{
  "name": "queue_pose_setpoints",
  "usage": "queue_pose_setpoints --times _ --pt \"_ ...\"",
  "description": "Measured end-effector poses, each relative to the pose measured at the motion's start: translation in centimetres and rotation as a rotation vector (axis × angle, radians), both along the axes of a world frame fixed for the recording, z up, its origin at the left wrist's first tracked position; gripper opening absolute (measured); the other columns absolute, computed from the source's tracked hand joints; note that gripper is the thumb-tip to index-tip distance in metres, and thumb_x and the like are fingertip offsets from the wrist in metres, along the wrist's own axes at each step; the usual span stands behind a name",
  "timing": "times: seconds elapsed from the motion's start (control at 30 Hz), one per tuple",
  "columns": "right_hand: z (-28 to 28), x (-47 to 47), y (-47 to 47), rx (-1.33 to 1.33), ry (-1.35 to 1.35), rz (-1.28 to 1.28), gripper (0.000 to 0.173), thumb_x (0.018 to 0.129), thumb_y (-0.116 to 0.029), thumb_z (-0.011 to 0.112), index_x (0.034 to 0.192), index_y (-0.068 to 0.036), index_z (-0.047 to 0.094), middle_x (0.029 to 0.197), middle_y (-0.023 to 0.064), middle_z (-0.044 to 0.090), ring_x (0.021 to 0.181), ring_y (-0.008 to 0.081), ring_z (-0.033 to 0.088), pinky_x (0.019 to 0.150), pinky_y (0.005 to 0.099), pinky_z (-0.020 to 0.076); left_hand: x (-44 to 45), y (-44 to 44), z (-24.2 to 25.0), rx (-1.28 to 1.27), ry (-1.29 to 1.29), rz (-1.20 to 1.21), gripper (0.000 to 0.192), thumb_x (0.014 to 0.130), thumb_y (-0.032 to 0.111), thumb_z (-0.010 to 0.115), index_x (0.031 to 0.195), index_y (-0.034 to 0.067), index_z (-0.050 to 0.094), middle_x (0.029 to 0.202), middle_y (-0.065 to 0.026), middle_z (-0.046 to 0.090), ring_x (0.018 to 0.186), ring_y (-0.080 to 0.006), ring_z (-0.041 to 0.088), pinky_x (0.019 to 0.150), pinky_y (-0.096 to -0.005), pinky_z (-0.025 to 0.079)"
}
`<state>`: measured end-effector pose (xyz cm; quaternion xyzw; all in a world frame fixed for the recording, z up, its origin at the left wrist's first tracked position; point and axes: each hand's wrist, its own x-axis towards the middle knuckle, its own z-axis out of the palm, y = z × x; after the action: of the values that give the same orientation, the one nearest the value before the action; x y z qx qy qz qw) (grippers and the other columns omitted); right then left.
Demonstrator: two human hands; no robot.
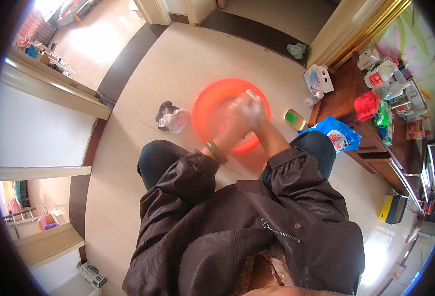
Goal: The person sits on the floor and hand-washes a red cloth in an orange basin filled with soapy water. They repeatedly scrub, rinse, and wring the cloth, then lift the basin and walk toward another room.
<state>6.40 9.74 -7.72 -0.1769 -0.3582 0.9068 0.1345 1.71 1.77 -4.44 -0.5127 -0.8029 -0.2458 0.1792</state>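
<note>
An orange-red plastic basin (211, 97) stands on the tiled floor before me. Over its right part, my left hand (242, 107) and my right hand (257, 108) are pressed together around a whitish, blurred thing (250, 94), perhaps a cloth or lather. Motion blur hides the fingers and which hand is on top. A bracelet circles one wrist. To the right of the basin, a shallow gold-coloured dish (298, 124) holds a green block (291, 117). Something pinkish shows low inside the basin, partly hidden by the forearms.
Crumpled black and white plastic bags (173, 119) lie left of the basin. A blue plastic packet (330, 129) sits by my right knee. Further right, a wooden cabinet (338, 96) carries bottles and red yarn (366, 106). A white package (318, 78) stands beside it.
</note>
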Motion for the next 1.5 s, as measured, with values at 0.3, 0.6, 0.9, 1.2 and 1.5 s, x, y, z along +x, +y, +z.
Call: queue_pose_setpoints --times 0.3,0.6,0.9,1.2,1.5 --pt "0.9 -0.1 0.0 0.371 -0.053 -0.078 0.030 0.095 -0.037 0.047 0.092 -0.009 0.059 0.083 0.0029 0.058 0.073 0.0144 0.055 0.064 0.0324 0.0466 -0.5 -0.3 1.5 -0.114 -0.220 0.079 0.016 0.091 0.015 0.050 0.093 0.002 0.059 0.089 -0.0141 0.063 0.071 -0.0280 0.063 0.059 -0.0350 0.050" --pt "10.2 2.1 0.8 0.239 -0.270 -0.056 0.032 0.091 -0.031 0.056 0.103 -0.002 0.060 0.093 0.0042 0.062 0.086 0.0174 0.061 0.062 0.0294 0.0514 -7.4 -2.8 0.3 0.075 -1.149 -0.257 0.024 0.087 0.016 0.055 0.103 0.000 0.063 0.094 -0.0102 0.064 0.086 -0.0218 0.060 0.078 -0.0306 0.048" --pt "9.8 2.7 1.3 0.782 -0.278 0.136 0.039 0.081 -0.023 0.068 0.110 0.000 0.059 0.099 0.0055 0.063 0.092 0.0120 0.058 0.081 0.0258 0.0454 -8.3 -2.4 -0.4 0.665 -1.575 -0.305 0.020 0.092 0.018 0.057 0.107 0.004 0.056 0.092 0.0005 0.060 0.082 -0.0092 0.058 0.069 -0.0224 0.048" --pt "6.4 1.8 1.6 0.242 0.000 -0.102 0.034 0.092 -0.026 0.055 0.113 0.002 0.056 0.105 0.0086 0.061 0.096 0.0188 0.058 0.086 0.0325 0.0460 -7.3 -2.2 1.2 0.824 -1.151 -0.214 0.013 0.092 0.018 0.054 0.101 0.009 0.054 0.090 -0.0021 0.056 0.081 -0.0108 0.055 0.055 -0.0226 0.047" --pt "3.0 0.6 -1.6 0.228 -0.280 -0.218 0.037 0.095 -0.039 0.041 0.071 -0.012 0.052 0.064 0.0021 0.052 0.059 0.0170 0.053 0.055 0.0326 0.0449 1.0 -0.6 4.0 -0.060 -0.528 0.030 0.012 0.081 0.014 0.061 0.084 0.005 0.055 0.075 -0.0065 0.057 0.073 -0.0194 0.058 0.063 -0.0306 0.048"
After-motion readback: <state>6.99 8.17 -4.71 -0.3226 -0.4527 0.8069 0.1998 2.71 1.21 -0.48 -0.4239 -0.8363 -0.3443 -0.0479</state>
